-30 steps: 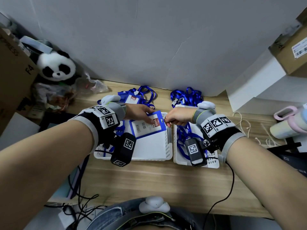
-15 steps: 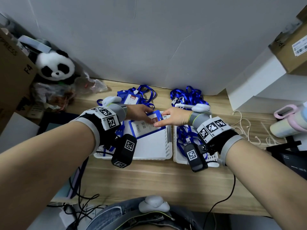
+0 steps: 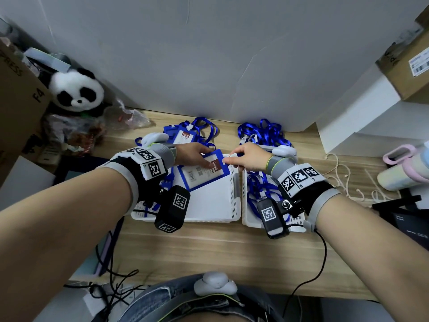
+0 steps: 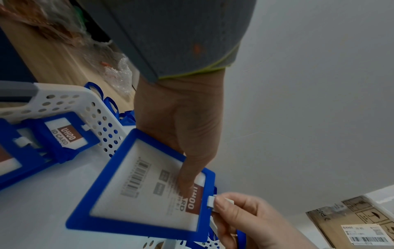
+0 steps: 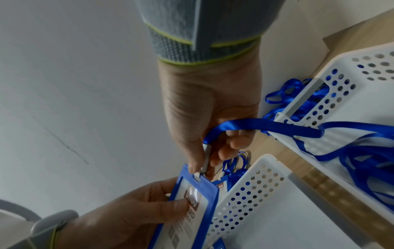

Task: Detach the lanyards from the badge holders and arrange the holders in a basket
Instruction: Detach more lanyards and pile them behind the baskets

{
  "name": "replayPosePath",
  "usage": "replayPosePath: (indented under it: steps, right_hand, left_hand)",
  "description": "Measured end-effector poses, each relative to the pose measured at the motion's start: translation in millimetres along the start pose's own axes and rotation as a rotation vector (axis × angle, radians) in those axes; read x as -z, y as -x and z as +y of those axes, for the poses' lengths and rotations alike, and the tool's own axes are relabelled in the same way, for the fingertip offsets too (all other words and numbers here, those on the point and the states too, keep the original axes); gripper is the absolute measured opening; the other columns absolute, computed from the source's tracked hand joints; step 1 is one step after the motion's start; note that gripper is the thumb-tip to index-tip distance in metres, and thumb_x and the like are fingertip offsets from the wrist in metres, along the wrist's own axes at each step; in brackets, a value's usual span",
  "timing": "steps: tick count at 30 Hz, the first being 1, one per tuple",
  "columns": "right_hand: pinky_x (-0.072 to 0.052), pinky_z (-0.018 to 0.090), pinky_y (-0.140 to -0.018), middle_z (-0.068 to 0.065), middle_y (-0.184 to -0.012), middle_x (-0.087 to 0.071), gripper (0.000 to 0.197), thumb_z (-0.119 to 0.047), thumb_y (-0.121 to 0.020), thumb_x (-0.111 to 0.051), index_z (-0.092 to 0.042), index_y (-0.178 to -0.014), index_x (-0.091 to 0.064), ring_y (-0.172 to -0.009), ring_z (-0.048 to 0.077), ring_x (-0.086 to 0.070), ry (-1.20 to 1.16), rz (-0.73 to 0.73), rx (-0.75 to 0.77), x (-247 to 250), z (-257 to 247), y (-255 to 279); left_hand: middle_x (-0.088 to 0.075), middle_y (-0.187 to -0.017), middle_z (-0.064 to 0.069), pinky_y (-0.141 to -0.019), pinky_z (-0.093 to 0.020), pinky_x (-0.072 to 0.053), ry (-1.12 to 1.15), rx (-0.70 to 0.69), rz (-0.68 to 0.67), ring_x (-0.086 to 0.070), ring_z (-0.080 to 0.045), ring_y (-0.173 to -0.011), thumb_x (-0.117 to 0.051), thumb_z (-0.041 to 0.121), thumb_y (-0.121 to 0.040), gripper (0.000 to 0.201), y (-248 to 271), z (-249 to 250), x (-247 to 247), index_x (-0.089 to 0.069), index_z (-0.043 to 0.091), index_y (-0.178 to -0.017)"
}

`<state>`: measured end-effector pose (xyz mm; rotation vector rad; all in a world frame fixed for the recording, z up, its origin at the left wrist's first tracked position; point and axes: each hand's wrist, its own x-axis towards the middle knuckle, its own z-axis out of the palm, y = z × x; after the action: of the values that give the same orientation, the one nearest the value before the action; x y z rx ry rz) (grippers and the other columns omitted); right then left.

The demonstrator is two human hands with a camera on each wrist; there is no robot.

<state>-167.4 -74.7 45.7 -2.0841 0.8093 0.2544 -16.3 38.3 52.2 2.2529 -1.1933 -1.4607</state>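
A blue badge holder (image 3: 204, 173) with a white card hangs tilted over the left white basket (image 3: 209, 212). My left hand (image 3: 195, 156) grips it, thumb pressed on the card face (image 4: 147, 188). My right hand (image 3: 243, 156) pinches the white clip (image 4: 211, 201) at the holder's top edge. From that clip a blue lanyard (image 5: 266, 125) trails into the right white basket (image 3: 249, 219), which holds loose lanyards. Another holder (image 4: 64, 134) lies in the left basket. Behind the baskets lie more holders with lanyards (image 3: 188, 135) and a lanyard pile (image 3: 262, 133).
A panda plush (image 3: 76, 91) and plastic bags (image 3: 125, 117) sit at the back left beside a cardboard box (image 3: 16, 89). A white shelf (image 3: 362, 117) and a pastel bottle (image 3: 404, 168) stand at the right. Cords (image 3: 343, 175) lie on the wooden desk (image 3: 209, 247).
My right hand moved left from the holder's edge, reached over its top and now pinches the white clip. My left hand keeps its grip; the holder sits slightly higher.
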Motion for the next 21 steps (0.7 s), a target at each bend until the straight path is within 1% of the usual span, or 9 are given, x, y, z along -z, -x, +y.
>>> replayPosePath:
  steps: [4, 7, 10, 12, 14, 16, 18, 20, 21]
  right_hand:
    - [-0.041, 0.018, -0.049, -0.003, -0.063, -0.052, 0.017, -0.024, -0.094, -0.054, -0.010, -0.093, -0.064, -0.054, 0.008, -0.048, -0.084, 0.005, 0.022, -1.2, 0.4, -1.7]
    - [-0.038, 0.015, -0.047, -0.004, -0.060, -0.052, 0.021, -0.024, -0.095, -0.050, -0.009, -0.097, -0.064, -0.047, 0.001, -0.047, -0.011, 0.027, 0.053, -1.7, 1.4, -2.8]
    - [-0.036, 0.017, -0.052, -0.003, -0.062, -0.057, 0.022, -0.024, -0.095, -0.050, -0.007, -0.093, -0.063, -0.051, 0.001, -0.047, 0.015, 0.045, 0.098, -1.4, 2.7, -4.4]
    - [-0.036, 0.011, -0.049, -0.002, -0.062, -0.059, 0.021, -0.021, -0.095, -0.051, -0.004, -0.090, -0.062, -0.046, -0.001, -0.048, -0.011, 0.059, 0.129, -0.3, 3.0, -4.9]
    - [-0.036, 0.009, -0.044, 0.000, -0.063, -0.059, 0.017, -0.015, -0.094, -0.051, -0.006, -0.082, -0.060, -0.044, 0.000, -0.049, -0.084, 0.047, 0.155, 0.9, 3.0, -4.6]
    - [-0.043, 0.013, -0.045, 0.001, -0.065, -0.059, 0.020, -0.012, -0.094, -0.052, -0.013, -0.074, -0.057, -0.051, 0.003, -0.053, -0.170, 0.026, 0.173, 1.2, 3.7, -5.3]
    - [-0.047, 0.017, -0.047, -0.001, -0.066, -0.057, 0.023, -0.012, -0.095, -0.051, -0.018, -0.073, -0.056, -0.057, 0.003, -0.057, -0.232, 0.018, 0.153, 2.0, 4.7, -5.8]
    - [-0.045, 0.018, -0.046, -0.001, -0.065, -0.053, 0.024, -0.016, -0.097, -0.047, -0.016, -0.074, -0.055, -0.059, 0.004, -0.057, -0.290, 0.021, 0.105, 3.3, 4.1, -4.6]
    - [-0.043, 0.017, -0.044, 0.001, -0.064, -0.052, 0.027, -0.018, -0.099, -0.043, -0.014, -0.074, -0.052, -0.060, 0.007, -0.056, -0.322, 0.021, 0.081, 3.6, 3.9, -4.4]
  left_hand:
    - [-0.066, -0.113, -0.009, -0.088, -0.042, -0.054, 0.019, 0.002, -0.010, -0.067, -0.026, -0.097, -0.063, 0.029, -0.087, 0.045, 2.3, 0.7, 2.3, -0.051, 0.019, -0.130]
    - [-0.066, -0.114, -0.008, -0.088, -0.042, -0.054, 0.012, 0.003, -0.017, -0.067, -0.025, -0.097, -0.063, 0.030, -0.088, 0.043, 3.3, 2.6, 3.0, -0.051, 0.019, -0.128]
    - [-0.066, -0.115, -0.008, -0.089, -0.044, -0.054, 0.046, -0.001, -0.026, -0.067, -0.026, -0.098, -0.064, 0.029, -0.087, 0.045, 4.0, 2.7, 2.4, -0.052, 0.018, -0.128]
    - [-0.065, -0.117, -0.009, -0.091, -0.046, -0.052, 0.096, -0.007, -0.031, -0.066, -0.027, -0.101, -0.065, 0.027, -0.086, 0.047, 3.7, 1.6, 1.7, -0.051, 0.016, -0.130]
    - [-0.065, -0.117, -0.008, -0.092, -0.046, -0.052, 0.123, -0.009, -0.031, -0.065, -0.027, -0.103, -0.064, 0.027, -0.086, 0.046, 4.8, 1.6, 1.2, -0.051, 0.015, -0.129]
    - [-0.065, -0.116, -0.008, -0.091, -0.044, -0.052, 0.142, -0.001, -0.018, -0.065, -0.026, -0.102, -0.065, 0.029, -0.085, 0.046, 4.7, 0.9, 1.5, -0.052, 0.015, -0.127]
    - [-0.066, -0.113, -0.009, -0.089, -0.041, -0.054, 0.156, 0.007, 0.007, -0.066, -0.024, -0.098, -0.066, 0.032, -0.084, 0.045, 4.0, -1.0, 2.5, -0.056, 0.014, -0.124]
    - [-0.066, -0.112, -0.009, -0.084, -0.034, -0.055, 0.167, 0.025, 0.045, -0.066, -0.021, -0.092, -0.065, 0.035, -0.084, 0.043, 4.0, -3.8, 4.1, -0.058, 0.013, -0.119]
    - [-0.066, -0.113, -0.010, -0.083, -0.033, -0.055, 0.182, 0.040, 0.060, -0.065, -0.020, -0.093, -0.065, 0.035, -0.084, 0.044, 3.8, -5.6, 5.1, -0.057, 0.012, -0.120]
